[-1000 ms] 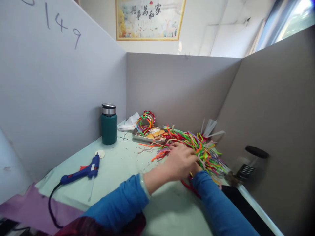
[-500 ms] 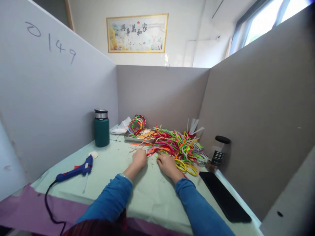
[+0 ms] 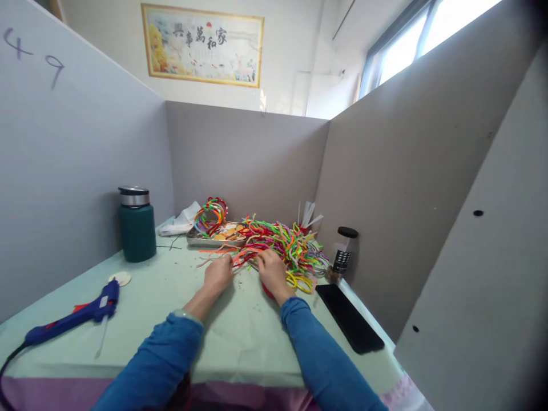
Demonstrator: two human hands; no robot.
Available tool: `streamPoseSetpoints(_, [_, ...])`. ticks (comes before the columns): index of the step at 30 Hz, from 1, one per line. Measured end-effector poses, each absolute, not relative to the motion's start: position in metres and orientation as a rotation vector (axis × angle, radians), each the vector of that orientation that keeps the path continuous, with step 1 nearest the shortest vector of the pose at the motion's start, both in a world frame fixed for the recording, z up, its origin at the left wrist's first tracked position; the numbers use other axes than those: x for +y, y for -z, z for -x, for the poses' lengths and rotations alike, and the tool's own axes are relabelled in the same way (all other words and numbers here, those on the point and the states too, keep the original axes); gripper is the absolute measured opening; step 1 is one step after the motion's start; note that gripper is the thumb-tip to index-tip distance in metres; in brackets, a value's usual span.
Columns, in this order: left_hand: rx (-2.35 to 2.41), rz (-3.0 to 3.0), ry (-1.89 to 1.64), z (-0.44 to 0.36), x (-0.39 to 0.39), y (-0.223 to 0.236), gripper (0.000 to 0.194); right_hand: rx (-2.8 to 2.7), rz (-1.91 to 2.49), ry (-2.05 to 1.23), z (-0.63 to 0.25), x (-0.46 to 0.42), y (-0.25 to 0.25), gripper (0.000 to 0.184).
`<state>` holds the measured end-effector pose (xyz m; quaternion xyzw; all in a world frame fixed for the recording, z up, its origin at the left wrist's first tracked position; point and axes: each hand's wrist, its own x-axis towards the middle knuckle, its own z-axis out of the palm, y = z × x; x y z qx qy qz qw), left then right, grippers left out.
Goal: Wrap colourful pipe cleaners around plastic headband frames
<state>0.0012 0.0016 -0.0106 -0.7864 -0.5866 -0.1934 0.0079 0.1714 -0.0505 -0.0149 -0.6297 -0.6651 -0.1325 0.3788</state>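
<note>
A tangled pile of many-coloured pipe cleaners [image 3: 285, 242] lies on the table beyond my hands. My left hand [image 3: 219, 274] is closed at the pile's near left edge, its fingertips beside red and orange strands. Close to it on the right, my right hand [image 3: 273, 271] has its fingers curled together over the front of the pile. What either hand pinches is too small or hidden to make out. A red strand [image 3: 268, 291] shows from under my right wrist. Yellow looped pipe cleaners [image 3: 301, 282] lie just right of that hand.
Behind stands a metal tray [image 3: 203, 242] with wooden discs and a coil of coloured rings [image 3: 211, 217]. Left are a green bottle [image 3: 137, 231], a blue glue gun [image 3: 72, 317] and a pale disc [image 3: 120, 278]. Right are a black-lidded jar [image 3: 343, 251] and a black phone-like slab [image 3: 350, 317].
The view has swung to the right, so everything sits further left. My right hand has risen to the pile, its fingers now over the strands. My left hand stays by the pile's edge.
</note>
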Motion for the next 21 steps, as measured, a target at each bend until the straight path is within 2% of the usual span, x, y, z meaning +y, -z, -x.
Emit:
streamPoseSetpoints(4, [-1.823, 2.554, 0.547, 0.000, 0.003, 0.014, 0.026, -1.264, 1.787, 0.508, -0.207, -0.050, 0.002, 0.031])
streamPoseSetpoints(8, [-1.855, 2.574, 0.543, 0.000, 0.003, 0.014, 0.027, -1.075, 2.124, 0.423, -0.231, -0.045, 0.012, 0.057])
streamPoseSetpoints(10, [-1.853, 2.591, 0.533, -0.001, 0.003, 0.013, 0.028, -1.104, 2.214, 0.299, -0.233, -0.039, 0.020, 0.065])
streamPoseSetpoints(13, [-1.847, 2.616, 0.512, -0.001, 0.003, 0.013, 0.028, -1.331, 2.166, 0.189, -0.230, -0.029, 0.029, 0.066])
streamPoseSetpoints(21, [-1.772, 2.682, 0.493, -0.002, 0.002, 0.012, 0.025, -1.583, 1.972, 0.165, -0.219, -0.010, 0.031, 0.067])
